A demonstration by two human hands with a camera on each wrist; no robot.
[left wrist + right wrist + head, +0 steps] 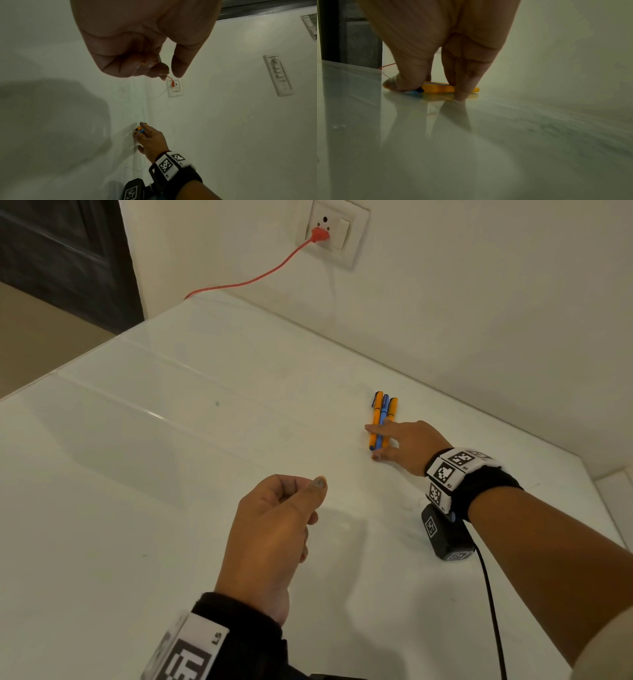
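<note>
Three pens [382, 412], two orange and one blue, lie side by side on the white tabletop [171, 440] near the back wall. My right hand [374, 442] rests on their near ends: its index finger lies straight across them and the thumb tip touches the blue pen's end. The right wrist view shows the pens [440, 88] flat on the surface, with thumb and fingertips touching the table beside them. My left hand [301, 491] hovers over the middle of the table, fingers curled into the palm, holding nothing. From the left wrist, the pens [140, 129] peek out under the right hand.
A wall socket [330, 232] holds a red plug whose red cord [260, 277] drops behind the table's far edge. Below my right wrist hangs a black camera unit [445, 535] with a black cable [493, 611]. A dark door [61, 251] stands at the far left.
</note>
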